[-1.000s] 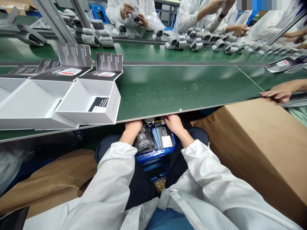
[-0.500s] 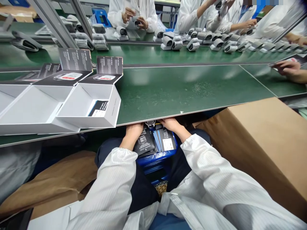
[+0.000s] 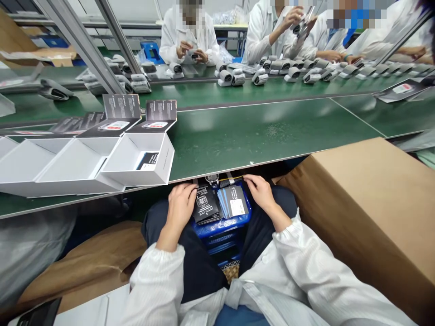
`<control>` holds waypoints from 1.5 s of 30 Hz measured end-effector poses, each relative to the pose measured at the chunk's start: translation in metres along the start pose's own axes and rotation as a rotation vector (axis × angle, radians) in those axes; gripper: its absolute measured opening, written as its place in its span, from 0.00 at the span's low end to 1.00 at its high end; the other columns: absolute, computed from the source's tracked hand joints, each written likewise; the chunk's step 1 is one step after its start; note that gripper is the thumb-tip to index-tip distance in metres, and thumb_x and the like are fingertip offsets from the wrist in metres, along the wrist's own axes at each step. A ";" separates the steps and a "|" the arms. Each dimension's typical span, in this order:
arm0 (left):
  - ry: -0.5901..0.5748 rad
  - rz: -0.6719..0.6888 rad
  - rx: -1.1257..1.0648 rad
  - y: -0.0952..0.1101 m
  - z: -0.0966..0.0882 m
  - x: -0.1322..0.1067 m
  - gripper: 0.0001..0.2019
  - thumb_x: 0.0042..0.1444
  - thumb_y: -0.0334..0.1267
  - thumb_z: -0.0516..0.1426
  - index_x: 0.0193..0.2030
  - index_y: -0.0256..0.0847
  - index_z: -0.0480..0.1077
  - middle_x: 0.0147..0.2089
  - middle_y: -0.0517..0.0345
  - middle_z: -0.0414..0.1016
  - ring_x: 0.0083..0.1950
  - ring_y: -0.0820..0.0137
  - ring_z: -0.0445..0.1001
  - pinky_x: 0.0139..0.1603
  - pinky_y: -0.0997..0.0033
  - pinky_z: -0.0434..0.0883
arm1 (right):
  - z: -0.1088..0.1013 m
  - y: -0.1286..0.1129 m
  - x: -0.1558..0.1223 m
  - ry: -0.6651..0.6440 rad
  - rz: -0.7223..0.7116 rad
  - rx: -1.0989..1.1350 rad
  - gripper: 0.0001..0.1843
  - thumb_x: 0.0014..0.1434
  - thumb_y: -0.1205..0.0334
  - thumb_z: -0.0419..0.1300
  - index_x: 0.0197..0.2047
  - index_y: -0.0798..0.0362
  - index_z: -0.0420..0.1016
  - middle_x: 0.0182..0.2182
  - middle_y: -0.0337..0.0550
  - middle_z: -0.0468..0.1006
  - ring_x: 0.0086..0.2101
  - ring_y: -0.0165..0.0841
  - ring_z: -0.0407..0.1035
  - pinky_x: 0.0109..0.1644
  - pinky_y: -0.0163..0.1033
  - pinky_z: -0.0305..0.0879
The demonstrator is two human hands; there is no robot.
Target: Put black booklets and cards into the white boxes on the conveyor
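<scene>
Between my knees a blue stool (image 3: 222,224) bears a stack of black printed booklets (image 3: 206,208) and a fan of blue-edged cards (image 3: 236,201). My left hand (image 3: 180,203) is beside the black booklets, its fingers bent and close together. A small pale piece shows at its fingertips; what they hold, if anything, is hidden. On the other side, my right hand (image 3: 261,192) pinches the end of a thin yellow-edged strip (image 3: 234,178) behind the cards. A round silver object (image 3: 212,179) sits between the hands, partly under the bench edge.
Open white boxes (image 3: 79,160) with black lids line the left of the green bench (image 3: 220,131); the nearest holds a card (image 3: 148,161). A large cardboard carton (image 3: 370,181) stands at my right. Across the bench, co-workers in white coats handle grey rolled cuffs (image 3: 238,77).
Both hands have drawn back from under the bench edge toward me and moved apart. The view has tilted up slightly. A co-worker's hand at the far right has left the black box lid.
</scene>
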State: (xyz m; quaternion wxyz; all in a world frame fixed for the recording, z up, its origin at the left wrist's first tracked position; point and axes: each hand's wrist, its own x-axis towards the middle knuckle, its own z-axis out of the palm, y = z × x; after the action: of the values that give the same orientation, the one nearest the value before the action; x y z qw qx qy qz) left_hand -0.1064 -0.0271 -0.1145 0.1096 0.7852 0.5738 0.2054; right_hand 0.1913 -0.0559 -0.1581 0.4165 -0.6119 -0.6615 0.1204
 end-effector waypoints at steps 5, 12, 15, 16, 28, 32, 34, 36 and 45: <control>0.227 0.218 -0.005 0.000 -0.004 -0.071 0.15 0.67 0.42 0.50 0.52 0.41 0.74 0.56 0.46 0.75 0.62 0.56 0.68 0.64 0.50 0.67 | -0.007 -0.007 -0.049 -0.104 -0.189 -0.015 0.13 0.69 0.62 0.53 0.46 0.51 0.79 0.41 0.48 0.81 0.45 0.40 0.73 0.53 0.49 0.69; 0.182 0.266 0.220 0.002 0.002 -0.092 0.18 0.67 0.39 0.49 0.59 0.40 0.70 0.61 0.44 0.72 0.65 0.52 0.68 0.61 0.48 0.69 | -0.004 -0.017 -0.059 -0.070 -0.193 -0.016 0.14 0.70 0.63 0.52 0.45 0.52 0.79 0.39 0.48 0.81 0.43 0.40 0.73 0.51 0.49 0.70; 0.086 0.242 0.336 0.013 0.006 -0.088 0.21 0.67 0.36 0.48 0.64 0.40 0.66 0.68 0.44 0.65 0.69 0.51 0.63 0.63 0.45 0.68 | 0.001 -0.019 -0.060 -0.081 -0.221 -0.041 0.13 0.69 0.61 0.53 0.46 0.52 0.79 0.42 0.50 0.81 0.45 0.41 0.73 0.52 0.50 0.70; 0.049 0.237 0.361 0.015 0.007 -0.087 0.21 0.67 0.34 0.47 0.65 0.41 0.66 0.68 0.45 0.65 0.69 0.51 0.63 0.64 0.45 0.67 | 0.003 -0.020 -0.061 -0.098 -0.250 -0.060 0.12 0.68 0.60 0.55 0.48 0.52 0.78 0.44 0.51 0.80 0.48 0.42 0.73 0.54 0.52 0.69; -0.035 0.172 0.352 0.014 0.017 -0.096 0.25 0.61 0.24 0.49 0.62 0.46 0.68 0.67 0.53 0.68 0.68 0.58 0.65 0.68 0.47 0.65 | 0.033 0.003 -0.078 -0.082 -0.358 -0.103 0.17 0.68 0.50 0.54 0.54 0.47 0.77 0.52 0.52 0.77 0.52 0.48 0.72 0.54 0.57 0.73; 0.007 0.185 0.353 0.019 0.015 -0.097 0.21 0.63 0.30 0.52 0.61 0.49 0.68 0.65 0.53 0.69 0.69 0.56 0.63 0.67 0.45 0.66 | 0.039 0.001 -0.076 -0.102 -0.358 -0.123 0.17 0.68 0.52 0.54 0.54 0.47 0.77 0.53 0.53 0.77 0.52 0.47 0.72 0.53 0.54 0.74; -0.012 0.200 0.374 0.021 0.011 -0.096 0.23 0.62 0.28 0.52 0.62 0.50 0.67 0.65 0.51 0.69 0.69 0.56 0.63 0.66 0.45 0.67 | 0.035 -0.008 -0.075 -0.194 -0.360 -0.182 0.18 0.67 0.54 0.56 0.56 0.49 0.76 0.56 0.53 0.75 0.56 0.48 0.69 0.57 0.57 0.70; -0.031 0.214 0.382 0.022 0.007 -0.094 0.24 0.61 0.26 0.50 0.62 0.48 0.68 0.66 0.50 0.69 0.69 0.55 0.64 0.65 0.45 0.67 | 0.030 -0.020 -0.072 -0.307 -0.367 -0.261 0.20 0.66 0.58 0.59 0.59 0.52 0.73 0.59 0.54 0.72 0.60 0.50 0.65 0.61 0.59 0.64; 0.301 0.549 0.143 -0.030 0.031 -0.071 0.29 0.59 0.33 0.49 0.68 0.48 0.61 0.54 0.47 0.78 0.55 0.51 0.77 0.51 0.47 0.77 | 0.013 -0.049 -0.046 -0.513 -0.464 -0.542 0.07 0.67 0.65 0.58 0.38 0.55 0.77 0.38 0.45 0.81 0.42 0.36 0.73 0.46 0.40 0.66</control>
State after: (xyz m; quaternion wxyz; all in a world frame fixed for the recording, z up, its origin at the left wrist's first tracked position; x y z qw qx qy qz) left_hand -0.1362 -0.0823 -0.1685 -0.0914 0.8772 0.3633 0.3003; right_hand 0.1428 -0.1042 -0.1522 0.0793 -0.4846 -0.8711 -0.0062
